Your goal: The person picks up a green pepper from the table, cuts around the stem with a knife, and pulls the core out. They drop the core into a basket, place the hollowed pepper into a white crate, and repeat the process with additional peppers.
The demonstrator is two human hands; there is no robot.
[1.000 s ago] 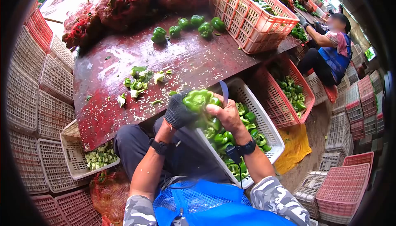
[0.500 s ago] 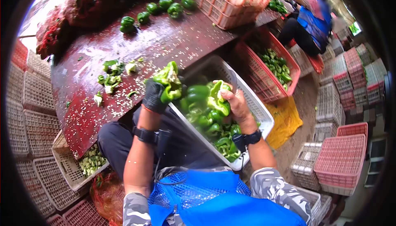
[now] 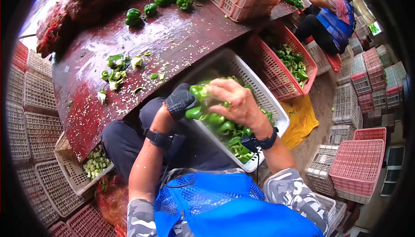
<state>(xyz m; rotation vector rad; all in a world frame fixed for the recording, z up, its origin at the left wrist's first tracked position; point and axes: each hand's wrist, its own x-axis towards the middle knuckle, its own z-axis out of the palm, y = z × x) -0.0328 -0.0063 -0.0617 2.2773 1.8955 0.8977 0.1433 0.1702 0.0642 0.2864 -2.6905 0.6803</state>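
L hand (image 3: 180, 100), gloved, grips a green pepper (image 3: 195, 104). R hand (image 3: 235, 103) curls over it too, above the white crate's (image 3: 253, 76) left corner. Best hold tight & low so bits drop in.

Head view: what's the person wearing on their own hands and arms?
The left hand wears a dark knitted glove with an orange cuff edge; the right hand is bare. Each wrist carries a black band, and a thin black cable hangs from the right one. Grey camouflage sleeves cover the upper arms.
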